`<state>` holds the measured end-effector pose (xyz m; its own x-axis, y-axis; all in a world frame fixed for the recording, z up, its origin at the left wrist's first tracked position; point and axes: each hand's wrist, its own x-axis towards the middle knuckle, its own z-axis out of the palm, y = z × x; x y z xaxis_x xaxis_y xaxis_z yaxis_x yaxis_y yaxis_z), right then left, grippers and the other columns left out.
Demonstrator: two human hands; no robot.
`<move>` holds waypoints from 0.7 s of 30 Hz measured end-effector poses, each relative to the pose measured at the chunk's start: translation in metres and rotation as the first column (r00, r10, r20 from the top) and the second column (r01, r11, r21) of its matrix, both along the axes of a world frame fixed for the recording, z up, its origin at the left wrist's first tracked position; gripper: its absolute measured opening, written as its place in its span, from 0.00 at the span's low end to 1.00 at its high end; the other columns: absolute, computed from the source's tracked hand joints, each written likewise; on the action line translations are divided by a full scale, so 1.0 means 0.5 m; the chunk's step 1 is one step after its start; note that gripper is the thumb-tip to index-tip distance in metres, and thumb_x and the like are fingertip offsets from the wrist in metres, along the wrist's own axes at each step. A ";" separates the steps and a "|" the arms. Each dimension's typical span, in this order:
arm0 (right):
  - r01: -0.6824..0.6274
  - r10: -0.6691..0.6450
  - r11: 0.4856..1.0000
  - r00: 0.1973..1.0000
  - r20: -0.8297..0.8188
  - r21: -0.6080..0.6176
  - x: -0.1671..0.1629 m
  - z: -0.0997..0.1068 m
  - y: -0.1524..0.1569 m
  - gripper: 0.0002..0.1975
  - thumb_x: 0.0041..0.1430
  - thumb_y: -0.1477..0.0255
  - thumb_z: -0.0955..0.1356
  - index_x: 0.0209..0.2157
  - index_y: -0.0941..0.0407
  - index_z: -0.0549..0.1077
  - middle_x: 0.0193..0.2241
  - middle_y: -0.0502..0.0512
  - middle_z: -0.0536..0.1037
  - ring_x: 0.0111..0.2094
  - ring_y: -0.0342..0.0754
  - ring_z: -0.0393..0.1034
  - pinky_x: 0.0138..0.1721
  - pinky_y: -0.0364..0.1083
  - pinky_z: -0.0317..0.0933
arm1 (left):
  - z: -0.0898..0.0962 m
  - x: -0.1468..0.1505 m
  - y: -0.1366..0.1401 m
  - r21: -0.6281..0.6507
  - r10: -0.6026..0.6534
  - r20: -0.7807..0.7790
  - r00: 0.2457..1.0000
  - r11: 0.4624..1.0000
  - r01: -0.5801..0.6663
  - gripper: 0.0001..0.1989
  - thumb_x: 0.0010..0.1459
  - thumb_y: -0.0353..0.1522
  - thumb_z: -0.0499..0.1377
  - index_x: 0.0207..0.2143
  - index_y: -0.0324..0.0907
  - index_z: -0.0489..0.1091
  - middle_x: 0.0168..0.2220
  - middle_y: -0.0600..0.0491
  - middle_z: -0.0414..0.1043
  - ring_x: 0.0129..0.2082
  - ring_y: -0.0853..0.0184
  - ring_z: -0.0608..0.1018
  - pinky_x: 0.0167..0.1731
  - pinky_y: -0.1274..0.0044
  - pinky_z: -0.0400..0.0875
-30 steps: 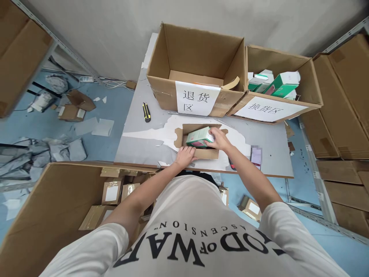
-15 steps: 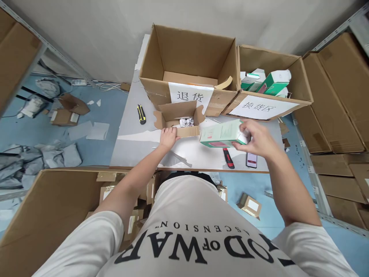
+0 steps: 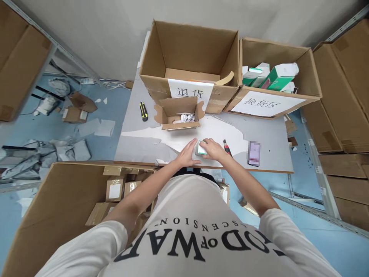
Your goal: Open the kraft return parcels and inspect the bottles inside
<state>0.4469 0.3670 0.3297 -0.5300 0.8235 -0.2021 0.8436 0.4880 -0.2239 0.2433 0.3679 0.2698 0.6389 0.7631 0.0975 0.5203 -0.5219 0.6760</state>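
Note:
A green-and-white carton stands on end near the table's front edge, its small white top facing up. Against its left side rests my left hand, fingers and thumb around it. My right hand grips the carton from the right, fingertips at the top; these fingers hide part of it. Just beyond sits an open brown box with crumpled printed paper inside. To the right of my right hand lies a red-and-black utility knife, partly covered by that hand.
A large cardboard box and another box holding several green-and-white cartons stand at the back, both with paper labels. A yellow-and-black utility knife lies left, a phone right. Below left, a big carton holds several parcels.
My right hand has brought the carton left and toward me, turning it on end. My left hand has let go of the open brown box and moved to the carton.

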 end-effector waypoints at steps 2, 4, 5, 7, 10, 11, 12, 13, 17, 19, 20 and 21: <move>-0.019 0.017 0.999 0.997 -0.069 -0.030 0.008 -0.002 0.002 0.25 0.48 0.67 0.75 0.46 0.55 0.66 0.47 0.64 0.71 0.45 0.59 0.66 0.40 0.52 0.64 | -0.018 0.028 -0.004 -0.108 0.046 0.030 0.999 0.993 -0.042 0.59 0.42 0.42 0.70 0.67 0.35 0.39 0.65 0.31 0.52 0.64 0.49 0.61 0.59 0.61 0.63; -0.048 0.034 0.997 0.980 -0.198 -0.068 0.025 -0.004 0.006 0.26 0.48 0.63 0.75 0.47 0.55 0.65 0.49 0.65 0.70 0.48 0.59 0.66 0.44 0.54 0.64 | -0.029 0.046 0.006 -0.160 0.089 0.045 0.995 0.984 -0.081 0.57 0.43 0.40 0.71 0.67 0.36 0.40 0.63 0.33 0.56 0.62 0.50 0.65 0.58 0.61 0.64; -0.057 0.033 0.995 0.962 -0.271 -0.079 0.036 -0.004 0.007 0.27 0.49 0.62 0.74 0.48 0.55 0.65 0.51 0.65 0.69 0.50 0.59 0.66 0.46 0.54 0.63 | -0.031 0.052 0.012 -0.172 0.100 0.052 0.994 0.981 -0.090 0.56 0.43 0.40 0.70 0.67 0.37 0.42 0.62 0.34 0.58 0.61 0.50 0.67 0.57 0.61 0.65; -0.034 0.002 0.996 0.927 -0.376 -0.080 0.056 -0.005 0.008 0.26 0.53 0.61 0.72 0.51 0.55 0.64 0.54 0.64 0.68 0.53 0.58 0.66 0.50 0.54 0.63 | -0.031 0.055 0.024 -0.183 0.112 0.056 0.992 0.978 -0.100 0.53 0.44 0.39 0.70 0.65 0.37 0.46 0.61 0.35 0.61 0.60 0.51 0.68 0.57 0.62 0.65; 0.046 -0.066 0.997 0.926 -0.373 -0.063 0.075 -0.005 0.008 0.17 0.61 0.64 0.66 0.50 0.54 0.66 0.50 0.62 0.72 0.50 0.56 0.69 0.47 0.51 0.64 | -0.029 0.051 0.029 -0.193 0.116 0.051 0.992 0.976 -0.104 0.51 0.43 0.37 0.71 0.65 0.37 0.48 0.61 0.36 0.61 0.59 0.51 0.68 0.56 0.62 0.66; 0.081 -0.097 0.995 0.931 -0.352 -0.061 0.077 -0.007 0.009 0.14 0.63 0.64 0.64 0.48 0.54 0.68 0.48 0.61 0.74 0.48 0.55 0.70 0.45 0.50 0.64 | -0.029 0.050 0.028 -0.196 0.116 0.049 0.992 0.975 -0.104 0.52 0.43 0.37 0.71 0.65 0.37 0.48 0.60 0.36 0.62 0.59 0.51 0.69 0.56 0.62 0.66; 0.131 -0.144 0.989 0.929 -0.342 -0.062 0.077 -0.011 0.012 0.12 0.64 0.64 0.62 0.46 0.53 0.69 0.45 0.60 0.76 0.45 0.54 0.72 0.43 0.50 0.64 | -0.029 0.049 0.026 -0.199 0.116 0.050 0.992 0.974 -0.104 0.52 0.43 0.36 0.71 0.65 0.38 0.47 0.60 0.37 0.62 0.59 0.51 0.69 0.56 0.62 0.66; 0.201 -0.213 0.977 0.912 -0.351 -0.072 0.076 -0.016 0.017 0.12 0.65 0.64 0.61 0.45 0.53 0.69 0.41 0.58 0.78 0.41 0.54 0.73 0.41 0.49 0.64 | -0.029 0.049 0.023 -0.203 0.115 0.052 0.992 0.974 -0.102 0.53 0.43 0.36 0.71 0.66 0.39 0.46 0.60 0.37 0.62 0.58 0.51 0.70 0.55 0.62 0.66; 0.472 -0.529 0.846 0.694 -0.489 -0.246 0.063 -0.047 0.046 0.15 0.62 0.62 0.63 0.48 0.53 0.66 0.32 0.54 0.78 0.31 0.50 0.73 0.36 0.49 0.66 | -0.024 0.048 0.012 -0.169 0.104 0.081 0.991 0.982 -0.089 0.60 0.43 0.39 0.71 0.68 0.42 0.35 0.61 0.36 0.61 0.59 0.51 0.69 0.53 0.61 0.68; 0.517 -0.567 0.816 0.624 -0.538 -0.259 0.059 -0.057 0.051 0.18 0.60 0.62 0.64 0.49 0.54 0.64 0.37 0.57 0.78 0.33 0.51 0.73 0.37 0.51 0.66 | -0.013 0.043 0.009 -0.063 0.067 0.085 0.994 0.996 -0.062 0.60 0.43 0.42 0.71 0.68 0.38 0.37 0.62 0.33 0.57 0.62 0.49 0.65 0.55 0.59 0.66; 0.540 -0.548 0.818 0.623 -0.559 -0.200 0.058 -0.058 0.049 0.17 0.60 0.63 0.64 0.49 0.54 0.65 0.41 0.60 0.77 0.37 0.53 0.72 0.39 0.52 0.66 | -0.004 0.040 0.008 0.006 0.036 0.074 0.997 0.999 -0.037 0.57 0.43 0.44 0.70 0.67 0.37 0.41 0.63 0.32 0.55 0.63 0.48 0.62 0.57 0.58 0.63; 0.551 -0.505 0.828 0.646 -0.572 -0.108 0.059 -0.054 0.042 0.16 0.61 0.64 0.63 0.48 0.55 0.67 0.45 0.63 0.75 0.42 0.55 0.71 0.43 0.54 0.65 | 0.006 0.036 0.009 0.071 0.002 0.049 0.999 0.997 -0.005 0.53 0.44 0.46 0.69 0.65 0.36 0.48 0.63 0.32 0.55 0.64 0.47 0.60 0.59 0.56 0.60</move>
